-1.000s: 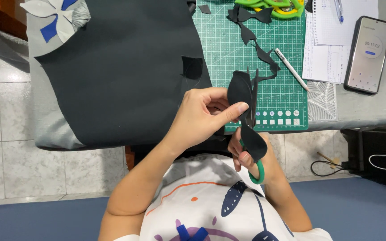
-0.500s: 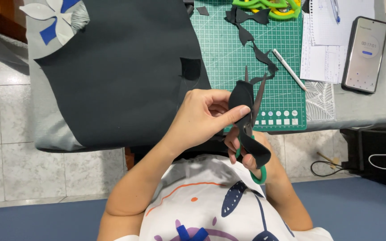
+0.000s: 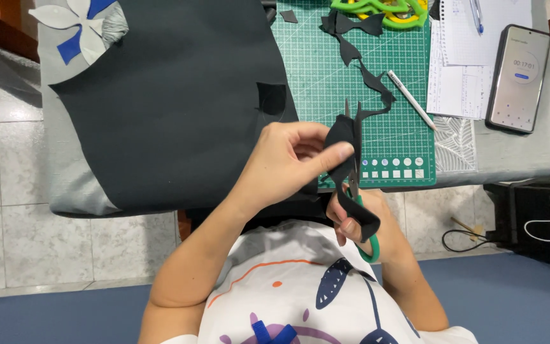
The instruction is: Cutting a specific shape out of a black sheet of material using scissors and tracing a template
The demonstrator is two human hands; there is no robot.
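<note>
1. Scissors have come up since a moment ago, blades pointing away from me.
2. My left hand pinches the black felt piece directly against the blades.
3. My right hand grips the green handles, nearer my chest.

The person's left hand is raised in front of the chest, forearm running down toward 7 o'clock, bare to the elbow. Its fingers curl inward and the thumb points toward 3 o'clock, pressed in a pinching grip. The right hand sits lower, at 5 o'clock from the left, fingers folded closed, its forearm angling toward 5 o'clock.
</note>
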